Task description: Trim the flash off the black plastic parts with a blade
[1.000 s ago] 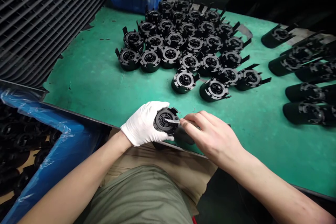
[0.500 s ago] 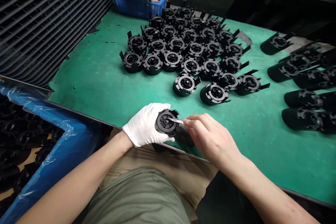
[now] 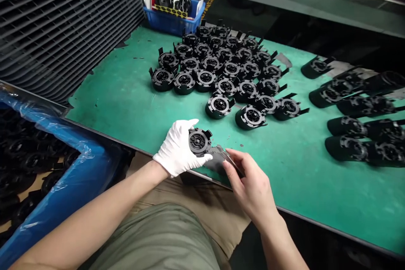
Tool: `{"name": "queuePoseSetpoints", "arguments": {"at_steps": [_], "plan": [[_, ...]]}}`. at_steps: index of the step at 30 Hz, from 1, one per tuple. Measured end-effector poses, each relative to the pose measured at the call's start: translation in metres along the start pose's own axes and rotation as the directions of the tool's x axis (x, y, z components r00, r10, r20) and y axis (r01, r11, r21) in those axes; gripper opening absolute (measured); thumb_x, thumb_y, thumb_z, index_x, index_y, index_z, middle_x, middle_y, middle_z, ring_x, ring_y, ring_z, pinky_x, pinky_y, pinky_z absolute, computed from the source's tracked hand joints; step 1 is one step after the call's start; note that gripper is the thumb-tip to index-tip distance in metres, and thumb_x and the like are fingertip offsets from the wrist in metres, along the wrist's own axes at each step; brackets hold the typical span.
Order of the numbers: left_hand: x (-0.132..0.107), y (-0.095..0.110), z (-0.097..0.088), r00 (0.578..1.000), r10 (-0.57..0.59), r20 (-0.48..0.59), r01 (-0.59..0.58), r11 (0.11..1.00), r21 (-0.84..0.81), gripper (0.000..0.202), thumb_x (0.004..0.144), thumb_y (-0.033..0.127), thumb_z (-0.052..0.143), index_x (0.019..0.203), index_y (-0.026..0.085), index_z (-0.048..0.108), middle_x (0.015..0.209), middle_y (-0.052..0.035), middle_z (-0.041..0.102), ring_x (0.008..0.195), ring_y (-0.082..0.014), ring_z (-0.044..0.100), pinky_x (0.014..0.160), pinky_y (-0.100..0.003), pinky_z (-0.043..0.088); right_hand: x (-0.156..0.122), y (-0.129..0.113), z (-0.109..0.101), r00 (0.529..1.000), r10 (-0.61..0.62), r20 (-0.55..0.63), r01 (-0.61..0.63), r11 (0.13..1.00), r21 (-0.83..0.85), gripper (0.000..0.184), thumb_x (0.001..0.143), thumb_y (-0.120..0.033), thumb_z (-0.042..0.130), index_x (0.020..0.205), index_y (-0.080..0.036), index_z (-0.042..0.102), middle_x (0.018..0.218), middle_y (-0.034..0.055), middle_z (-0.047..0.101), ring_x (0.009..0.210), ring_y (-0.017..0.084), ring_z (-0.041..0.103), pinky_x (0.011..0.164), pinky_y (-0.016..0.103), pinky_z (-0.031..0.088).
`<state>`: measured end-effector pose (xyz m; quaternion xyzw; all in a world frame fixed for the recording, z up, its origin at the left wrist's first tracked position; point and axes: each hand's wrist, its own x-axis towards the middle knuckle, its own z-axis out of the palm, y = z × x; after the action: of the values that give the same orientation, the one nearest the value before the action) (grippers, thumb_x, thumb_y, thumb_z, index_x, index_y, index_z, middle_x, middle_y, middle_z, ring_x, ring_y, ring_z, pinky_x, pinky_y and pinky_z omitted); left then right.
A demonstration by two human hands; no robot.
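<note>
My left hand [image 3: 177,148], in a white glove, is closed around the side of a round black plastic part [image 3: 198,141]. The part's ringed face is turned up, above the near edge of the green table. My bare right hand [image 3: 248,177] pinches a thin metal tool [image 3: 233,161], which may be tweezers or a blade; the fingers partly hide it. The tool is apart from the black part, just to its right. Beyond my hands stand several similar black parts [image 3: 219,104] in a cluster, many with upright tabs.
More black cylindrical parts [image 3: 344,148] stand on the right of the green table [image 3: 300,177]. A blue bin [image 3: 171,22] with assorted items is at the back. Stacked dark grids [image 3: 69,21] rise at left, above a blue plastic-lined box [image 3: 72,177] of black parts.
My right hand has drawn the metal tool back from the black part's face, to the right and down. My left hand still holds the part. The camera view has shifted slightly.
</note>
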<state>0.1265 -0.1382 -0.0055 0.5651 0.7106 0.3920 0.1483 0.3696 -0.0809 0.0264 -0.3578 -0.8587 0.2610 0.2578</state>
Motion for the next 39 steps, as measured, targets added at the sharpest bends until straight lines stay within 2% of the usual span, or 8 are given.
{"name": "queuePoseSetpoints", "arguments": {"at_steps": [3,7,11,13,17,23,29,39], "plan": [[0.002,-0.002,-0.012,0.979,0.111,0.172,-0.087,0.986,-0.142,0.104,0.074,0.039,0.091,0.163,0.016,0.04,0.151,-0.0202,0.061,0.143,-0.0383,0.064,0.126,-0.058,0.052,-0.006,0.004,-0.009,0.999,-0.04,-0.008,0.04,0.999,0.007,0.021,0.109,-0.027,0.063,0.13,-0.026,0.066,0.11,0.008,0.078,0.094,0.024,0.078,0.08,0.036,0.065],[0.006,-0.013,-0.04,0.859,0.237,0.455,-0.143,0.962,-0.232,0.096,0.089,0.03,0.081,0.172,0.021,0.033,0.172,-0.019,0.05,0.158,-0.0357,0.053,0.132,-0.055,0.048,-0.004,0.01,-0.028,0.991,-0.133,-0.001,0.133,0.99,-0.037,0.022,0.109,-0.022,0.061,0.13,-0.027,0.067,0.108,0.0081,0.077,0.092,0.024,0.078,0.08,0.037,0.065],[0.006,-0.025,-0.052,0.885,0.26,0.385,-0.154,0.946,-0.285,0.083,0.096,0.021,0.068,0.173,0.021,0.035,0.171,-0.0204,0.051,0.159,-0.0345,0.053,0.133,-0.057,0.045,0.006,0.019,-0.036,0.98,-0.19,0.057,0.194,0.978,-0.081,0.023,0.111,-0.021,0.059,0.133,-0.026,0.065,0.112,0.0079,0.076,0.096,0.023,0.077,0.082,0.036,0.063],[0.005,-0.027,-0.05,0.911,0.238,0.337,-0.134,0.943,-0.303,0.077,0.098,0.028,0.072,0.168,0.02,0.042,0.168,-0.0213,0.054,0.157,-0.0352,0.055,0.133,-0.057,0.045,0.013,0.024,-0.035,0.972,-0.21,0.103,0.22,0.971,-0.095,0.026,0.111,-0.022,0.059,0.137,-0.025,0.062,0.114,0.0084,0.076,0.1,0.023,0.077,0.084,0.036,0.063],[0.01,-0.023,-0.039,0.908,0.174,0.381,-0.055,0.952,-0.302,0.105,0.069,0.062,0.101,0.156,0.021,0.057,0.156,-0.021,0.064,0.147,-0.0406,0.064,0.127,-0.059,0.052,0.037,0.032,-0.028,0.926,-0.314,0.21,0.346,0.929,-0.134,0.023,0.111,-0.024,0.06,0.135,-0.023,0.06,0.113,0.0092,0.075,0.1,0.023,0.075,0.083,0.036,0.061],[0.019,-0.022,-0.029,0.885,0.197,0.422,-0.067,0.951,-0.303,0.11,0.058,0.065,0.105,0.152,0.025,0.064,0.149,-0.0157,0.071,0.139,-0.0383,0.07,0.125,-0.057,0.054,0.074,0.039,-0.021,0.822,-0.5,0.272,0.562,0.787,-0.253,0.015,0.112,-0.022,0.058,0.124,-0.019,0.065,0.106,0.0098,0.078,0.092,0.023,0.072,0.081,0.037,0.056],[0.019,-0.023,-0.027,0.888,0.219,0.404,-0.083,0.941,-0.328,0.119,0.047,0.066,0.108,0.149,0.024,0.065,0.149,-0.0174,0.071,0.14,-0.041,0.069,0.126,-0.058,0.053,0.074,0.031,-0.011,0.806,-0.519,0.284,0.589,0.749,-0.303,0.015,0.113,-0.022,0.058,0.125,-0.017,0.065,0.106,0.0101,0.077,0.088,0.021,0.068,0.078,0.035,0.051],[0.022,-0.018,-0.028,0.882,0.247,0.402,-0.119,0.941,-0.316,0.109,0.052,0.064,0.108,0.145,0.024,0.066,0.144,-0.0149,0.073,0.136,-0.0391,0.07,0.123,-0.054,0.055,0.076,0.033,-0.011,0.796,-0.508,0.328,0.596,0.753,-0.279,0.015,0.113,-0.021,0.059,0.123,-0.015,0.067,0.106,0.0094,0.076,0.088,0.021,0.064,0.076,0.035,0.049]]}}
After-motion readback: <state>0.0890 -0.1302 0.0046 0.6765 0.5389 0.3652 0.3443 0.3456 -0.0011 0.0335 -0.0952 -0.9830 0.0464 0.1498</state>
